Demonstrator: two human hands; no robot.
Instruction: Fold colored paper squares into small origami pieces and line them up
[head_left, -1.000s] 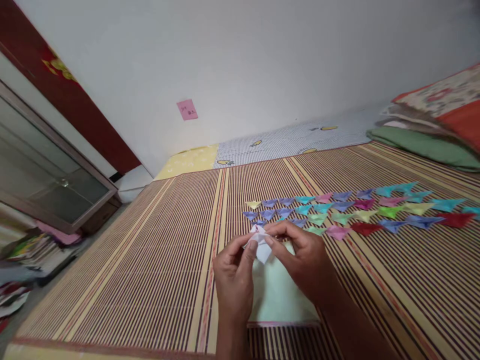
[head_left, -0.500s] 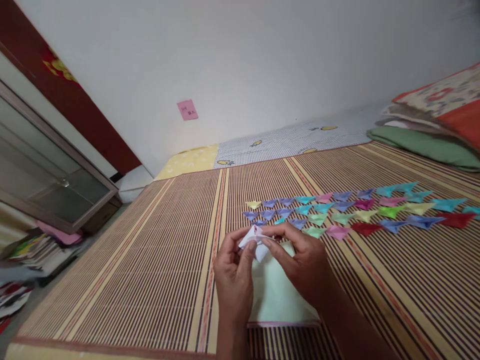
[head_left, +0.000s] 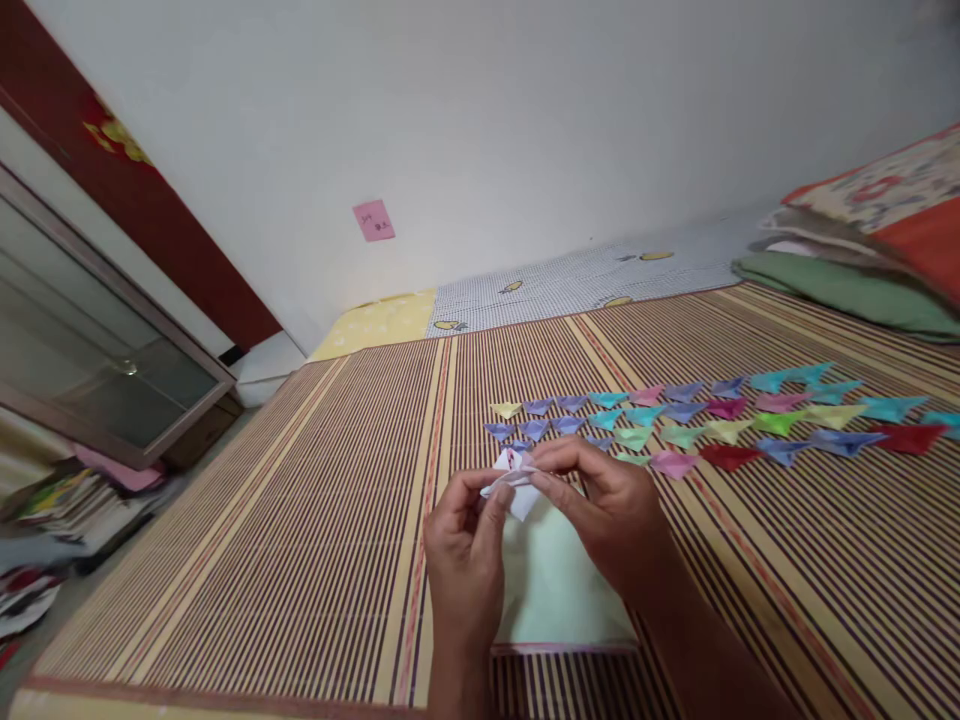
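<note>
A small piece of folded white paper (head_left: 521, 500), with a dark red mark near its top, is held up between both hands. My left hand (head_left: 469, 545) pinches its left side between thumb and fingers. On the right side, my right hand (head_left: 604, 510) grips it with thumb and forefinger. Underneath the hands lies a pale green pad of paper (head_left: 562, 590), partly covered by them. Just beyond, several folded paper boats (head_left: 684, 436) in blue, pink, green, yellow and red stand in rows; the fingers hide a few of them.
A striped bamboo mat (head_left: 300, 520) covers the bed. Folded bedding and a green cushion (head_left: 840, 290) are piled at the far right. A pink note (head_left: 373, 220) is stuck on the wall. To the left are a glass-fronted cabinet (head_left: 112, 330) and a stack of books (head_left: 71, 515).
Both hands keep their hold on the white paper. Its upper left part has changed shape slightly, and the right fingers have shifted a little upward along it.
</note>
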